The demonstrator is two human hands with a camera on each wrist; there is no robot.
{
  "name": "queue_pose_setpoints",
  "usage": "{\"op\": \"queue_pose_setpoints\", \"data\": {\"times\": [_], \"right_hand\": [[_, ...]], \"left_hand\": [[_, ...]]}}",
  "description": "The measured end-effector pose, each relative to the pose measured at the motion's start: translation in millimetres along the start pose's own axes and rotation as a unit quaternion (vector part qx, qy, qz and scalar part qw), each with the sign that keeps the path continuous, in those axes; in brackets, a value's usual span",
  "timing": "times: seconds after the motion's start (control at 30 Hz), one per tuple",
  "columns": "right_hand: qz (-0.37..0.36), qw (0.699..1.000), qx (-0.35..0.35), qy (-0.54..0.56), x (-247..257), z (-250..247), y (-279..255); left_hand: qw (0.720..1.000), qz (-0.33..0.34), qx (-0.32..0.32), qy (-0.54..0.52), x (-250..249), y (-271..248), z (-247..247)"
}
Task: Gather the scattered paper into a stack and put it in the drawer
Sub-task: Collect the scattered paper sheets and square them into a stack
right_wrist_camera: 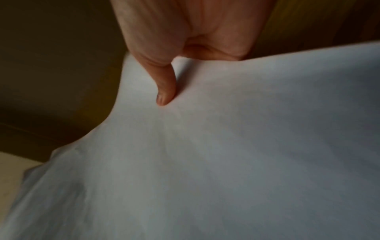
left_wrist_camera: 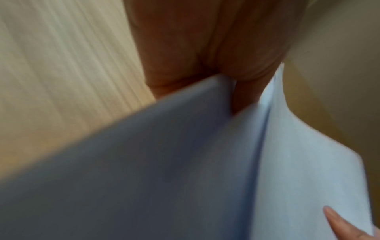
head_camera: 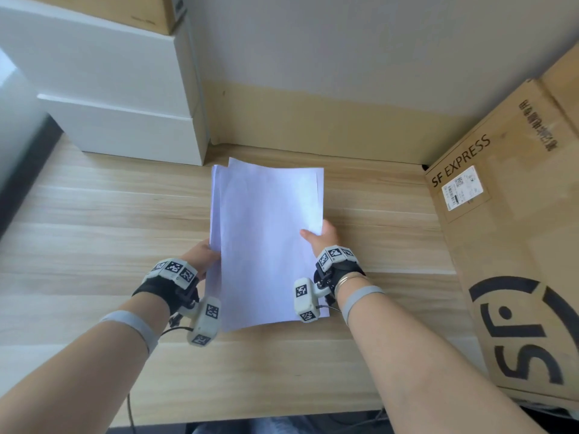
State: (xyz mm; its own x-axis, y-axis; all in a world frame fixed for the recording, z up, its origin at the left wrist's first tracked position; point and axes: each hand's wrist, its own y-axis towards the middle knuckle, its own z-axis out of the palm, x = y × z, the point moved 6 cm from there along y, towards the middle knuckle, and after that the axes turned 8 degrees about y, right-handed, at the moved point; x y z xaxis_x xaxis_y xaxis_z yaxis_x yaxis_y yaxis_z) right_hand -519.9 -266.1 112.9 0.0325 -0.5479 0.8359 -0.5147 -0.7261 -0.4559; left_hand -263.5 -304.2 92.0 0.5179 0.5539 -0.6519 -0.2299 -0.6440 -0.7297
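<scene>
A loose stack of white paper (head_camera: 266, 239) is held up over the wooden desk (head_camera: 94, 214), its sheets slightly out of line at the top edge. My left hand (head_camera: 205, 255) grips the stack's left edge, and in the left wrist view the paper (left_wrist_camera: 185, 162) runs into my palm. My right hand (head_camera: 319, 238) pinches the right edge, with the thumb (right_wrist_camera: 164, 87) lying on the top sheet (right_wrist_camera: 226, 154) and the fingers hidden behind. No drawer is in view.
Two stacked white boxes (head_camera: 119, 98) stand at the back left, with a brown box on top. A large SF Express cardboard box (head_camera: 507, 245) fills the right side. The wall (head_camera: 344, 57) closes off the back of the desk.
</scene>
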Motion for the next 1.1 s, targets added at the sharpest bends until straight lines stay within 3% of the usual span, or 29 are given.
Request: {"op": "queue_pose_setpoints", "data": {"times": [0.13, 0.23, 0.4, 0.67, 0.87, 1.1], "right_hand": [[-0.085, 0.993, -0.059, 0.06, 37.2, -20.4, -7.5], [-0.122, 0.985, -0.07, 0.096, 65.8, -30.5, -12.9], [-0.145, 0.971, -0.05, 0.184, 104.5, -42.4, -21.3], [-0.16, 0.963, -0.024, 0.218, 122.5, -46.2, -31.2], [-0.177, 0.943, -0.046, 0.279, 137.0, -47.8, -37.0], [-0.2, 0.934, -0.078, 0.284, 166.1, -49.3, -42.0]], "left_hand": [[0.987, 0.096, 0.063, -0.116, -40.1, -10.4, 2.8], [0.978, 0.174, 0.009, -0.116, -72.2, -12.7, -7.4], [0.951, 0.247, -0.072, -0.172, -112.6, -22.9, -15.8], [0.931, 0.307, -0.062, -0.188, -142.7, -48.7, -18.5], [0.897, 0.344, -0.127, -0.248, -177.6, -68.3, -32.1], [0.888, 0.342, -0.219, -0.215, -203.1, -75.7, -38.1]]}}
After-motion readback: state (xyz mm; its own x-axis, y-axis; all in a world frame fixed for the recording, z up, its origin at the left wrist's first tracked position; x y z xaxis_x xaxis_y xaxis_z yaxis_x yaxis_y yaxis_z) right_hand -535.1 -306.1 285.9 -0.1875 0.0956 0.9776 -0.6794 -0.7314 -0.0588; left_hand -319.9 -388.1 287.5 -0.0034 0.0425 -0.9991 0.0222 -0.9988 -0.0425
